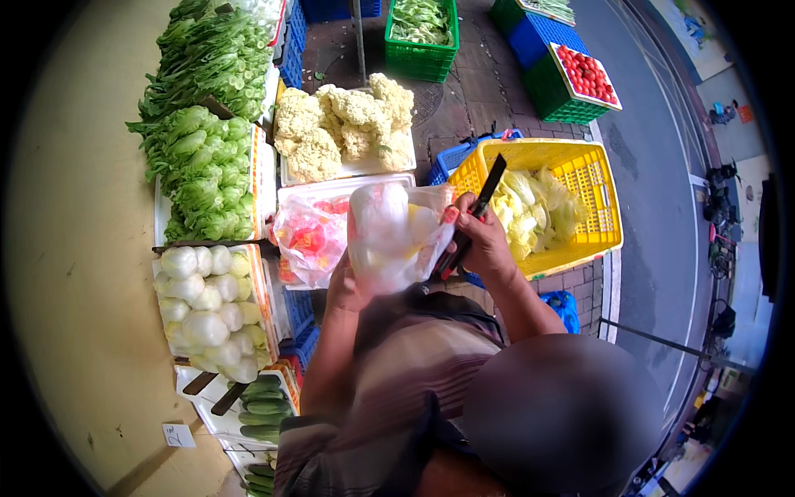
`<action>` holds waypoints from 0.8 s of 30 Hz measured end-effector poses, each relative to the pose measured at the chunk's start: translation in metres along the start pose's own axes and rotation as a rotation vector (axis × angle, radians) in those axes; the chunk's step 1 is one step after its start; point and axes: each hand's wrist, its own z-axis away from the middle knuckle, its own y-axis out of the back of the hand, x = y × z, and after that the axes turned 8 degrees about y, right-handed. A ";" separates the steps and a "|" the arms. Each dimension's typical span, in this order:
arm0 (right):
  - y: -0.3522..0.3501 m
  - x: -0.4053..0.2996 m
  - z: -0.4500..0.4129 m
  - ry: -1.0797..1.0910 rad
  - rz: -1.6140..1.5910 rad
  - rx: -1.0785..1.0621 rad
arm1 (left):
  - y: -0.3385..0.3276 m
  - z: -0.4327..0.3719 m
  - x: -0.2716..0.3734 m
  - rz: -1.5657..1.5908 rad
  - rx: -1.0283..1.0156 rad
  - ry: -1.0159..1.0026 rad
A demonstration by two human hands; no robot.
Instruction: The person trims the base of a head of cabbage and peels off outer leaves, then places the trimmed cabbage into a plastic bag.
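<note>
My left hand [346, 287] grips the near left side of a translucent plastic bag [388, 242]. Inside the bag is a bulky white and pale yellow vegetable, too blurred to name surely. My right hand [487, 239] pinches the bag's gathered right side, which has red printing. A knife [490, 186] with a dark blade is also held in that hand, its square tip pointing away from me. Directly to the right, a yellow plastic crate [596, 199] contains loose yellowish napa cabbage leaves [528, 211]. Red-printed plastic bags [310, 233] lie in a white foam tray [372, 181] left of the held bag.
Cauliflower heads [348, 121] fill a tray ahead. Leafy lettuce [205, 174], round white cabbages [205, 310] and green cucumbers [266, 407] line the wall on the left. Tomatoes [584, 74] stand on a green crate [546, 90] beside the road. A metal pole [359, 43] rises ahead.
</note>
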 end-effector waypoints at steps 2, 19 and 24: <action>-0.012 -0.028 0.009 -0.021 0.060 -0.201 | -0.027 0.001 0.019 -0.031 -0.118 0.004; 0.144 -0.001 0.014 0.008 0.459 0.406 | 0.019 -0.019 -0.019 0.093 0.134 0.202; 0.124 0.026 0.006 0.132 1.120 0.312 | 0.017 -0.002 -0.006 0.012 0.102 0.151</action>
